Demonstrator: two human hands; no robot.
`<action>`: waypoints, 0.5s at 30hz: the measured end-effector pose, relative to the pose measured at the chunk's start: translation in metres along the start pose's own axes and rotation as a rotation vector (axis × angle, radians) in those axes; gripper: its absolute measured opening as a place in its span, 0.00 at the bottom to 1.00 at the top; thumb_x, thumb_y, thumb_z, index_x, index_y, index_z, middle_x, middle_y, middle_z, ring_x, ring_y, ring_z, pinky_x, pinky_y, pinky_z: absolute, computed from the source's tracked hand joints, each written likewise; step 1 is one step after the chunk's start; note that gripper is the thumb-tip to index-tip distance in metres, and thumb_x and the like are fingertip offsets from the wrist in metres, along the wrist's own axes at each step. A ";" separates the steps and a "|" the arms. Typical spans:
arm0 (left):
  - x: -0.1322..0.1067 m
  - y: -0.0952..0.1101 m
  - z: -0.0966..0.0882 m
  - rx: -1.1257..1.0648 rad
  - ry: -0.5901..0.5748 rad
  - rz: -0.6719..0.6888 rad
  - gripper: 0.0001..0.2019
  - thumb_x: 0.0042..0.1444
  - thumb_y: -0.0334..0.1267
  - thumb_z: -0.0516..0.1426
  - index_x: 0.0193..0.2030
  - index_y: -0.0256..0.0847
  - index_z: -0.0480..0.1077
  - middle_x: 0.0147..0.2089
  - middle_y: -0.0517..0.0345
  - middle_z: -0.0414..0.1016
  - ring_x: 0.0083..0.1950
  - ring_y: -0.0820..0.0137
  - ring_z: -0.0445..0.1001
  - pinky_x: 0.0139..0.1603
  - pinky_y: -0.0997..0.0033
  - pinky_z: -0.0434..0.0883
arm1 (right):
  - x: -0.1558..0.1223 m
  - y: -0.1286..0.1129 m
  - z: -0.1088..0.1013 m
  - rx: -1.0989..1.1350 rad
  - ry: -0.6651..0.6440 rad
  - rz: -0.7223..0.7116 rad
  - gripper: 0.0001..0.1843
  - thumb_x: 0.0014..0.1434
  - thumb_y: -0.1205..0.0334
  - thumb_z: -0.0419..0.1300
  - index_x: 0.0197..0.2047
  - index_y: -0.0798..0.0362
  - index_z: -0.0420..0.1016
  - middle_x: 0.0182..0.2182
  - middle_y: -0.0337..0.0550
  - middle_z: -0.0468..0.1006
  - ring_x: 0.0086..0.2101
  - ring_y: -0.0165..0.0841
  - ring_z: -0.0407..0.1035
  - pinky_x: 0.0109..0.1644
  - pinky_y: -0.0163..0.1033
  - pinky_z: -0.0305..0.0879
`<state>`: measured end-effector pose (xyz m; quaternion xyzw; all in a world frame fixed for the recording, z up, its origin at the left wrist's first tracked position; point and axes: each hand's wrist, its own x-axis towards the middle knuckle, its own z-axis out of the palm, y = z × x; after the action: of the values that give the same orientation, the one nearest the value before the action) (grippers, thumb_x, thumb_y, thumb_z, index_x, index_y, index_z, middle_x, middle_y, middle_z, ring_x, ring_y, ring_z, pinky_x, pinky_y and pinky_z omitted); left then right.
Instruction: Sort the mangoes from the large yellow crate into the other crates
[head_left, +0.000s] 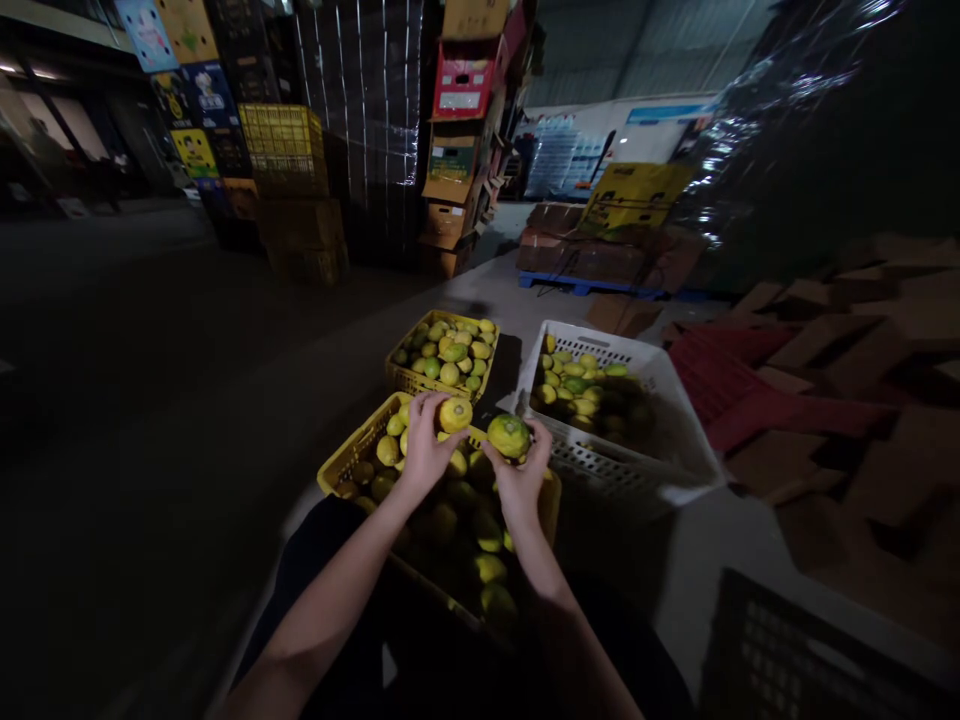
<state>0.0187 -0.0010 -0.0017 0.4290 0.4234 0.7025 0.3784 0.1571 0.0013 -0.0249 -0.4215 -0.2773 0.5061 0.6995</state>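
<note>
No words or numbers can be read; the print that shows is too small, dim or blurred. At ten o'clock, a dark-blue cardboard carton bears a white printed emblem, a black cardboard carton just beside it carries a yellow one, and a bright-yellow cardboard carton below has dark, illegible print. At twelve o'clock, a red rectangular cardboard box shows a pale label, and a brown-and-green cardboard box lower in that stack has blurred print. Between one and two o'clock, a long blue sign is indecipherable.
</note>
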 end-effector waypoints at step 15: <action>0.005 0.011 -0.005 -0.554 -0.018 -0.588 0.18 0.45 0.31 0.69 0.41 0.42 0.69 0.39 0.59 0.75 0.39 0.69 0.77 0.43 0.69 0.77 | -0.007 -0.018 0.001 0.279 -0.170 0.239 0.18 0.40 0.64 0.73 0.36 0.46 0.74 0.34 0.36 0.83 0.36 0.36 0.78 0.33 0.40 0.77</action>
<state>0.0104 -0.0017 0.0088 0.1774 0.3195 0.6482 0.6681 0.1630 -0.0071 -0.0082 -0.3063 -0.2106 0.6528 0.6600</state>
